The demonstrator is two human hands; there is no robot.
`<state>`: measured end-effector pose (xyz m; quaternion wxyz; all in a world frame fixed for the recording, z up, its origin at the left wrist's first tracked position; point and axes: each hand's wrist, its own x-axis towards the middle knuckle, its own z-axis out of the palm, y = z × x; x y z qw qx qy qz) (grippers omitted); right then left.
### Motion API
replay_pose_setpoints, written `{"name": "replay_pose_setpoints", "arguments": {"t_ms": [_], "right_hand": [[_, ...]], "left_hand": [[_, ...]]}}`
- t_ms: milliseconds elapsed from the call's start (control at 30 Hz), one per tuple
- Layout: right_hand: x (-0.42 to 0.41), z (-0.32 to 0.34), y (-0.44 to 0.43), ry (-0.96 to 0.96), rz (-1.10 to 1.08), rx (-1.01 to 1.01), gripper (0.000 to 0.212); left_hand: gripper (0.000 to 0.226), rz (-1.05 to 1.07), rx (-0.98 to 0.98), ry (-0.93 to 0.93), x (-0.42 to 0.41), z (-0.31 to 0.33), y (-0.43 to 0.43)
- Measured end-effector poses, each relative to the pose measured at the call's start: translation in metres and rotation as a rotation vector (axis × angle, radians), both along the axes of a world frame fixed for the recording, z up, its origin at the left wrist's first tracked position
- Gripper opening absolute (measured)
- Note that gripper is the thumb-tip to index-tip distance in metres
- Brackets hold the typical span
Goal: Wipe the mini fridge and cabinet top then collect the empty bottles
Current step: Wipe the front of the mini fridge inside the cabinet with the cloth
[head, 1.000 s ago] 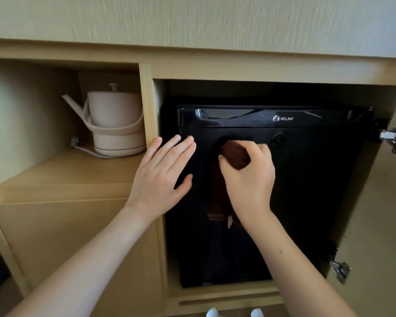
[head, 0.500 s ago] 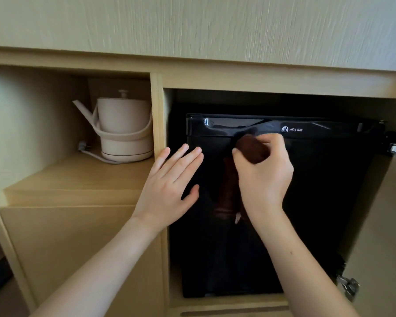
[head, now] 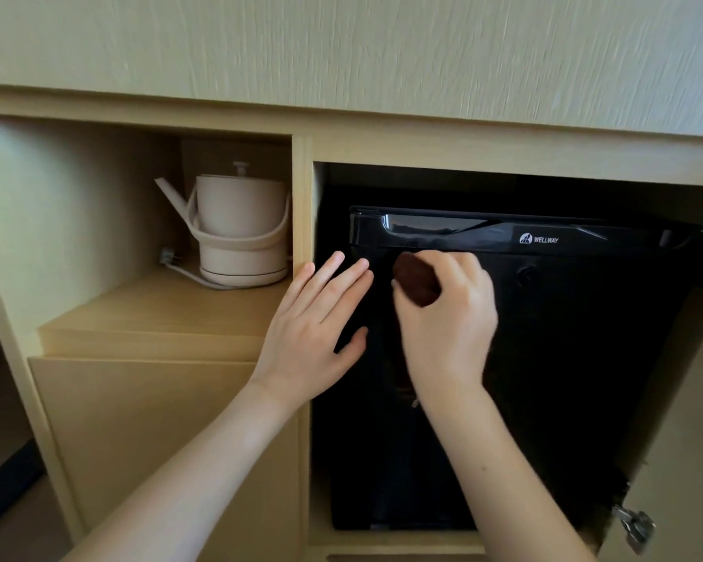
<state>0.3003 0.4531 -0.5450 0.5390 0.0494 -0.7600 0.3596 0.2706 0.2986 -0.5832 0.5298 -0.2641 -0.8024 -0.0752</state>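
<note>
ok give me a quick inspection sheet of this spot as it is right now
surface: black fridge front, glossy, closed; too dark to tell any dirt
job's things: brown cloth held against the fridge front just under its top trim; no bottles seen
clutter: nothing seen
grips: left hand flat, fingers straight, against the fridge's left side; right hand curled round the cloth
cables: white cord and plug lying loose beside the kettle on the shelf
surroundings: wooden cabinet around the fridge; cabinet door open at right, hinge showing
</note>
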Motion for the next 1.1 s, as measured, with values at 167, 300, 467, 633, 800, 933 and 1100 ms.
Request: {"name": "replay_pose_setpoints", "arguments": {"t_ms": [167,300,467,633,800,933,1100], "right_hand": [[-0.002,0.007,0.015,0.002,-0.013,-0.134,0.025],[-0.005,0.011,0.003,0.030,-0.056,-0.154,0.023],[-0.006,0.011,-0.002,0.047,0.002,0.039,0.022],[-0.005,0.016,-0.005,0.074,-0.035,-0.032,0.021],[-0.006,0.010,-0.005,0.043,0.040,0.025,0.022],[-0.004,0.006,0.001,0.055,0.015,-0.051,0.023],[-0.001,-0.046,-0.006,-0.038,0.052,0.177,0.025]], "left_hand": [[0.063,-0.002,0.022,0.024,0.001,0.002,-0.002],[0.063,0.025,0.012,0.037,0.000,0.011,-0.009],[0.064,0.020,0.003,0.040,-0.001,0.013,-0.011],[0.065,0.012,0.007,0.036,-0.002,0.013,-0.012],[0.065,0.007,-0.006,0.034,-0.001,0.013,-0.012],[0.064,0.019,-0.003,0.049,-0.002,0.013,-0.012],[0.063,0.015,-0.003,0.064,-0.002,0.013,-0.011]]}}
